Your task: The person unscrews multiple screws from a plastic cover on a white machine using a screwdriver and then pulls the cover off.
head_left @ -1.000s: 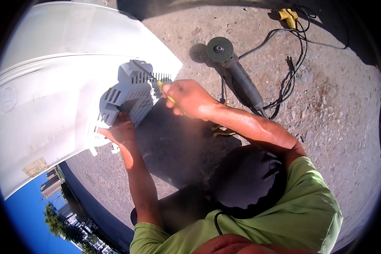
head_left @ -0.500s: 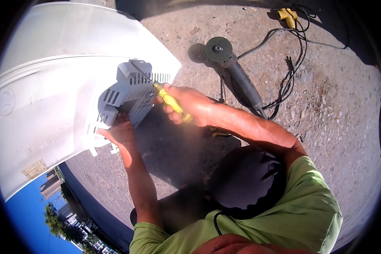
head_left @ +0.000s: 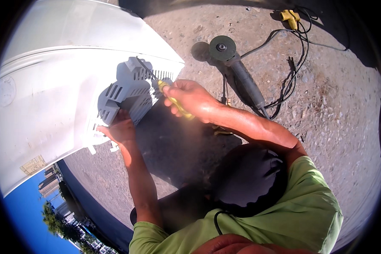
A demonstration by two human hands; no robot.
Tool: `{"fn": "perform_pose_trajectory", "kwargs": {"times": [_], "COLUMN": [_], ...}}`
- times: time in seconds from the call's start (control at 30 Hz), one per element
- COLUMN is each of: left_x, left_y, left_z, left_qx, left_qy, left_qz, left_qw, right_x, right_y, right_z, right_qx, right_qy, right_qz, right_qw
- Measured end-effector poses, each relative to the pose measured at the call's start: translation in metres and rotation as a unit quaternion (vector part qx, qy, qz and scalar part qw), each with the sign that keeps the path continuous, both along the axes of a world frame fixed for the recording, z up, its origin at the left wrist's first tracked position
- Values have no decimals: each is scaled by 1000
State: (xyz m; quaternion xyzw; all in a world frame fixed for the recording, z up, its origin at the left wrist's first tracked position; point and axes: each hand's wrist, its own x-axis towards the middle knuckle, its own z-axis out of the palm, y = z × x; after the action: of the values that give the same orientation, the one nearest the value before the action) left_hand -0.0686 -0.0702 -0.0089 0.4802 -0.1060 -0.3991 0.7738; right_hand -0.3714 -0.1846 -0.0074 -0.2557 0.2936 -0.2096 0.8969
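A white plastic vented cover (head_left: 137, 91) with rows of slots sits against a large white appliance panel (head_left: 51, 101) on the left. My left hand (head_left: 122, 128) grips the cover's lower part; its thumb lies outside and the other fingertips are partly hidden in the cover's opening. In my right hand (head_left: 188, 100) is a screwdriver (head_left: 161, 84) with a yellow handle, its fingers closed round it. The long shaft slants up and left, and its end lies at the top of the cover. Whether the tip sits in a screw is too small to tell.
Beyond my right forearm an angle grinder (head_left: 243, 78) lies on the rough ground, its disc (head_left: 222, 48) pointing away. Its dark cable (head_left: 290, 84) loops to the right. Farther back is a yellow connector (head_left: 290, 18) with more cable. A dark round-topped thing (head_left: 245, 186) is near my body.
My right hand has turned on the screwdriver's handle, and its thumb and fingers lie differently. The whole view has shifted slightly. My left hand keeps its hold on the cover.
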Motion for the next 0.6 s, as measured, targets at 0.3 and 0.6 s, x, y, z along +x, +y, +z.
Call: {"fn": "perform_pose_trajectory", "kwargs": {"times": [0.3, 0.6], "left_x": [-3, 4], "left_y": [2, 1], "left_z": [-4, -8], "left_qx": [-42, -22], "left_qy": [11, 13], "left_qz": [-62, -14], "left_qw": [997, 1000], "right_x": [4, -1], "right_y": [-7, -2], "right_z": [-39, -24], "right_qx": [247, 139], "right_qy": [-347, -156], "right_qz": [88, 73], "right_qw": [900, 975]}}
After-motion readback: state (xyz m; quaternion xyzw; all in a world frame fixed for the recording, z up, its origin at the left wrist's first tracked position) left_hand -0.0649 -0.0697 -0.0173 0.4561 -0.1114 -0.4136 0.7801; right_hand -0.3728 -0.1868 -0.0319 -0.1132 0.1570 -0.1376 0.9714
